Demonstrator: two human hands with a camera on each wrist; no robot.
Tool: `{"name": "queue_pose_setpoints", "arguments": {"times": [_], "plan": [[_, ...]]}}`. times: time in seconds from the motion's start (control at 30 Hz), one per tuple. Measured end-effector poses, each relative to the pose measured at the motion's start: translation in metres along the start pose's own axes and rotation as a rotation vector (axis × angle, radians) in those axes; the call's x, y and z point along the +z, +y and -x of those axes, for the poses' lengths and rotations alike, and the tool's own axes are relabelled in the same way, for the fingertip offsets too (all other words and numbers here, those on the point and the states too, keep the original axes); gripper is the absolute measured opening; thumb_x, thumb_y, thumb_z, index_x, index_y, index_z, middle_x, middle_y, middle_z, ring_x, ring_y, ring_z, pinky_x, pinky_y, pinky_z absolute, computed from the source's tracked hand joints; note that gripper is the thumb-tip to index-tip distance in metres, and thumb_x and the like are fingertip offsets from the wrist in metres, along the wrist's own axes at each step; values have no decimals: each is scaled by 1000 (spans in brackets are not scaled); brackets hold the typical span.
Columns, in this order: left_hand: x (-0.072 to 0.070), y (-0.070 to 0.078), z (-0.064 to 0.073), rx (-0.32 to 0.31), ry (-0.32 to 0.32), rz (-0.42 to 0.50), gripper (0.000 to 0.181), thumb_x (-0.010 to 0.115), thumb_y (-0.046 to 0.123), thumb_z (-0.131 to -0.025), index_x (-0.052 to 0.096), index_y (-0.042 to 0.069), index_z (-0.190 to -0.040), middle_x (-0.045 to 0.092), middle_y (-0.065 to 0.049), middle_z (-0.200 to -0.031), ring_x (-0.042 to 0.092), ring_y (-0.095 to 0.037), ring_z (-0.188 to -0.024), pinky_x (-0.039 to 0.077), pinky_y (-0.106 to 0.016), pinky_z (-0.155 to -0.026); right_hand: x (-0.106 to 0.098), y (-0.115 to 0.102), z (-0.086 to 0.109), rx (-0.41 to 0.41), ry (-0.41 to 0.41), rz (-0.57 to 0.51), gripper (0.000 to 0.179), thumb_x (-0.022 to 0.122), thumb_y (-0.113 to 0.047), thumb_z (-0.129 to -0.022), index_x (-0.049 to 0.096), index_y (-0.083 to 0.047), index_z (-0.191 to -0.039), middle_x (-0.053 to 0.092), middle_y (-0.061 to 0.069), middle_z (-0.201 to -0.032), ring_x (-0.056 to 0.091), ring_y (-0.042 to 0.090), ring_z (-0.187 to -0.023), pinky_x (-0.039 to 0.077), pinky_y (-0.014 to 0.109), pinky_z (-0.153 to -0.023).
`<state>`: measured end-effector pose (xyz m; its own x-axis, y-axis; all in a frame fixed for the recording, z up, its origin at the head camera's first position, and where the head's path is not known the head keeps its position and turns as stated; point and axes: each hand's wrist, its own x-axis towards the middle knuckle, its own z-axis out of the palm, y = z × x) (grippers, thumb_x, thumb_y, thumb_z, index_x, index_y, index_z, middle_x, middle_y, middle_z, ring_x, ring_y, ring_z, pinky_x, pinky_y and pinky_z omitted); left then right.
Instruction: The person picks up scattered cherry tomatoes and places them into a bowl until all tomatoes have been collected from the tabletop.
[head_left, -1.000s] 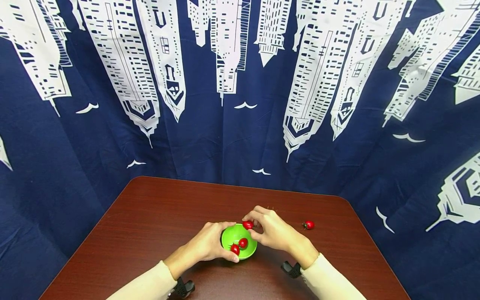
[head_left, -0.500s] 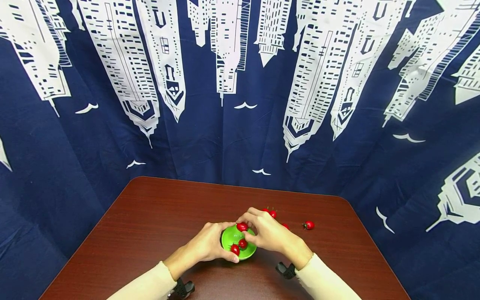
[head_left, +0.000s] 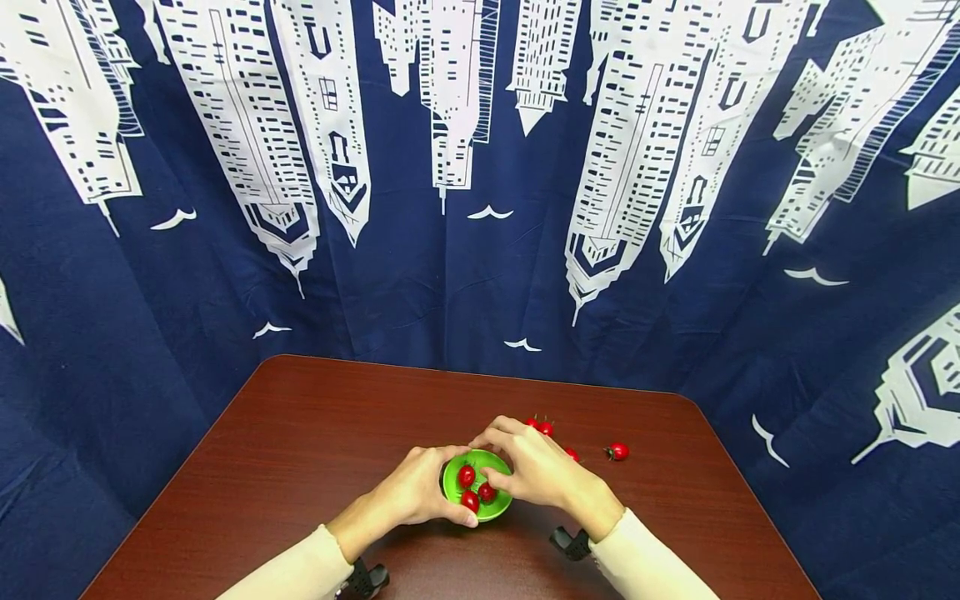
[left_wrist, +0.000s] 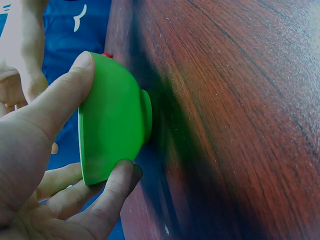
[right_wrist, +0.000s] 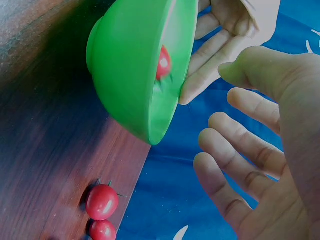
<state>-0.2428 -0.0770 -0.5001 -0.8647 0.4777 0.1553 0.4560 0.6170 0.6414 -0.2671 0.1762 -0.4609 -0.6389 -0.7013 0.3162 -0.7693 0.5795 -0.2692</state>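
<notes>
My left hand (head_left: 420, 485) grips a small green bowl (head_left: 495, 509), thumb on its near side and fingers round the far side. In the left wrist view the bowl's outer wall (left_wrist: 112, 115) shows, its foot close over the table with a shadow beside it. Inside lie three red cherry tomatoes, one (head_left: 467, 476) toward the back, one (head_left: 469, 501) in front and one (head_left: 487, 492) at the right. Over the bowl's right rim is my right hand (head_left: 542, 467). Its fingers (right_wrist: 225, 150) are spread and loosely bent, with nothing between them.
Beyond my right hand several more cherry tomatoes lie on the brown wooden table (head_left: 337, 417): a pair with one at the back (head_left: 546, 429), one partly hidden (head_left: 572, 454), and one farther right (head_left: 617, 451). A blue curtain (head_left: 420, 292) with white buildings hangs behind the table.
My right hand has moved left over the bowl and let go of a cherry tomato, which now lies inside with the other two. My left hand has stayed on the bowl.
</notes>
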Motion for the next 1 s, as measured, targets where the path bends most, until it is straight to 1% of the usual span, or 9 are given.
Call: {"name": "queue_pose_setpoints", "arguments": {"times": [0.23, 0.43, 0.63, 0.73, 0.87, 1.0], "plan": [[1, 0, -1, 15, 9, -9, 102, 113, 47, -72, 72, 2, -154, 85, -8, -136, 81, -26, -118, 66, -35, -100, -1, 0, 3, -2, 10, 37, 34, 90, -20, -98, 83, -16, -131, 79, 0, -125, 80, 20, -106, 69, 33, -92], [2, 0, 0, -2, 4, -11, 104, 113, 49, -72, 72, 2, -155, 85, -8, -136, 80, -26, -118, 66, -37, -101, -2, 1, 6, 8, 22, 62, 34, 90, -22, -99, 84, -17, -132, 79, -3, -127, 78, 17, -114, 70, 37, -97], [2, 0, 0, -15, 2, -13, 105, 112, 51, -72, 71, 4, -157, 85, -10, -139, 78, -28, -123, 66, -42, -105, -3, 2, 9, 17, 50, 92, 33, 91, -25, -99, 84, -20, -131, 78, -7, -126, 76, 13, -117, 69, 38, -97], [2, -1, 1, -13, 4, -7, 106, 111, 52, -73, 70, 4, -158, 84, -10, -140, 79, -28, -124, 67, -44, -107, -4, 2, 11, 27, 67, 98, 32, 92, -26, -99, 84, -22, -130, 78, -8, -126, 76, 12, -116, 69, 37, -94], [3, -3, 1, 10, 12, -5, 105, 112, 49, -73, 70, 3, -157, 84, -10, -137, 80, -26, -122, 67, -42, -107, -5, 6, 15, 28, 88, 105, 32, 92, -25, -99, 84, -23, -130, 77, -8, -127, 76, 12, -113, 69, 37, -91], [3, -5, 1, 37, 20, -1, 105, 112, 47, -73, 69, 1, -157, 84, -10, -137, 81, -26, -120, 67, -40, -106, -7, 10, 20, 37, 99, 104, 32, 91, -25, -99, 84, -21, -130, 78, -7, -128, 78, 14, -115, 70, 41, -95]]}}
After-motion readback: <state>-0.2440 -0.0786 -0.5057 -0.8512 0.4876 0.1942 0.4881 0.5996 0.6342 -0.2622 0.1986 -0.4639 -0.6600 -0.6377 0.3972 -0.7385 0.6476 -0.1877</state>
